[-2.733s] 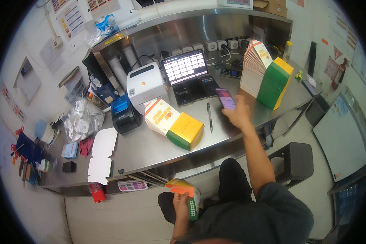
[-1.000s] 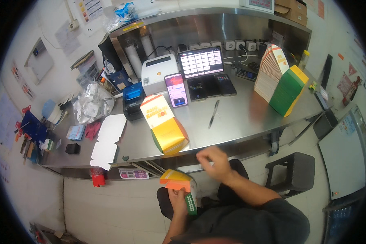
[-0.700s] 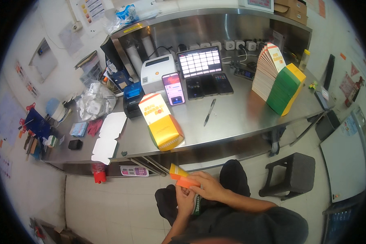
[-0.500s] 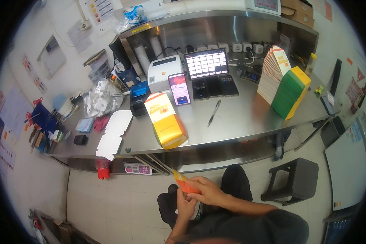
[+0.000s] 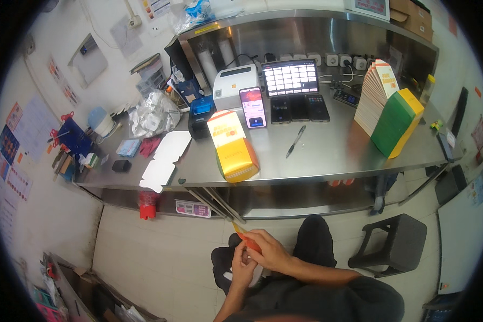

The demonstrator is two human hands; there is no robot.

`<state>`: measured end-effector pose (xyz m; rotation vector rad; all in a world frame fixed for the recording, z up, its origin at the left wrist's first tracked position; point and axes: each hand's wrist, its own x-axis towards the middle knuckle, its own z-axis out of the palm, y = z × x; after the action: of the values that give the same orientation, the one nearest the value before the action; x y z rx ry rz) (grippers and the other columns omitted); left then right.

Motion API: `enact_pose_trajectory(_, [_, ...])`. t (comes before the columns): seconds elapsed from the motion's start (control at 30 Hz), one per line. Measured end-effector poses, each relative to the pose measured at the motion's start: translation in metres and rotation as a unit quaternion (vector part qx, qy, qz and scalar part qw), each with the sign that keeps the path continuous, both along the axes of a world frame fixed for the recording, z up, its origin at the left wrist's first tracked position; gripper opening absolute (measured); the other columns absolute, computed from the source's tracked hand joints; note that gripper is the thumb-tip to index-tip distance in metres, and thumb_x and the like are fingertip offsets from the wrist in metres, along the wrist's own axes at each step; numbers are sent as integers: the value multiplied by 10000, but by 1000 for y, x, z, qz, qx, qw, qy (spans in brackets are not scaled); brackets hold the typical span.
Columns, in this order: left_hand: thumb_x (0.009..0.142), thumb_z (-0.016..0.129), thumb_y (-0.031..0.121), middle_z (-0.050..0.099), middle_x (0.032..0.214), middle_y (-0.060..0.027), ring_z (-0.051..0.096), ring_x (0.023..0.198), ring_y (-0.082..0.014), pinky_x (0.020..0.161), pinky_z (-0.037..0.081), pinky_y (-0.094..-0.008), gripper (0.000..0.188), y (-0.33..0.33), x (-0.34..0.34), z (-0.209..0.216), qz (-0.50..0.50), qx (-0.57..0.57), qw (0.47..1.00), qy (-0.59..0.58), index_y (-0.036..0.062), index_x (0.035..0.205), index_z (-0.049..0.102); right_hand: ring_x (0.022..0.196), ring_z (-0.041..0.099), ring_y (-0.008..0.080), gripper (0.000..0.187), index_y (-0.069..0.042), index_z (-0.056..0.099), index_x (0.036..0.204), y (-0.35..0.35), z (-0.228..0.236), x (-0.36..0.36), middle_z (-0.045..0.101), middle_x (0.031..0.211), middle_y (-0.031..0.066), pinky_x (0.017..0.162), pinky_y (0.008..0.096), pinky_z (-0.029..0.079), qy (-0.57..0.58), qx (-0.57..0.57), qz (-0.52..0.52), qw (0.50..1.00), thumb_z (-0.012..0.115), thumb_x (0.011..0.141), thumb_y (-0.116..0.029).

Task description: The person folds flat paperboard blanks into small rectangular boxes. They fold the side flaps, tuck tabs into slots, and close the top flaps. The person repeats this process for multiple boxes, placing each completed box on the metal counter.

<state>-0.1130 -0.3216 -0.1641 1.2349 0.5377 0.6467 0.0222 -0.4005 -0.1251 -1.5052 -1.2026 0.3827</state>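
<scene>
Over my lap, both hands are closed around an orange and yellow card carton, whose lower part they hide. My left hand grips it from below, fingers curled. From the right, my right hand wraps over its side, the fingers lying along the orange face. On the steel table ahead, a yellow carton with a white printed flap lies near the front edge. Farther right leans a fanned stack of flat cartons, with a green and yellow carton against its front.
A pen lies mid-table. Behind it are a tablet, several phones and a white label printer. White card sheets overhang the table's front edge at left. A dark stool stands on the floor at right.
The view has shifted, so the table and its things sit farther right and slightly higher. My hands keep hold of the orange and yellow carton in nearly the same pose.
</scene>
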Motion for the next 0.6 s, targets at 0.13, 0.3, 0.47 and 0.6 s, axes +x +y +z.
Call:
enact_pose_trajectory(0.13, [1055, 550, 152, 573, 1309, -106, 572, 1242, -214, 1038, 500, -361, 309, 10, 2, -1, 42, -37, 996, -71, 46, 1342, 509, 1180, 635, 359, 422, -55, 651, 1346, 2, -7, -2, 663, 1283, 145, 1012, 468, 506, -73, 24, -7, 997, 676, 927, -90])
enact_pose_trajectory(0.3, [1097, 555, 208, 617, 1192, -109, 631, 1077, -189, 952, 541, -379, 194, 19, 13, -2, 105, -120, 984, -76, 41, 1190, 527, 1200, 636, 352, 353, -70, 716, 1267, -5, -14, 0, 701, 1282, 139, 1032, 466, 484, -143, 19, 2, 990, 673, 917, -78])
enact_pose_trajectory(0.47, [1060, 620, 86, 669, 1087, -99, 667, 958, -139, 860, 562, -308, 133, 25, 16, 2, 147, -63, 987, -23, 30, 1153, 544, 1061, 717, 292, 297, -46, 705, 1266, 2, -17, 4, 730, 1229, 134, 914, 394, 562, 54, -21, -11, 998, 687, 971, -85])
enact_pose_trajectory(0.6, [1014, 691, 30, 702, 1055, -98, 672, 978, -125, 874, 542, -276, 151, 28, 14, 2, 160, 48, 986, -12, 15, 1115, 580, 973, 754, 260, 233, 0, 718, 1208, 4, -13, 7, 732, 1207, 139, 837, 340, 601, 124, 6, -31, 992, 709, 995, -93])
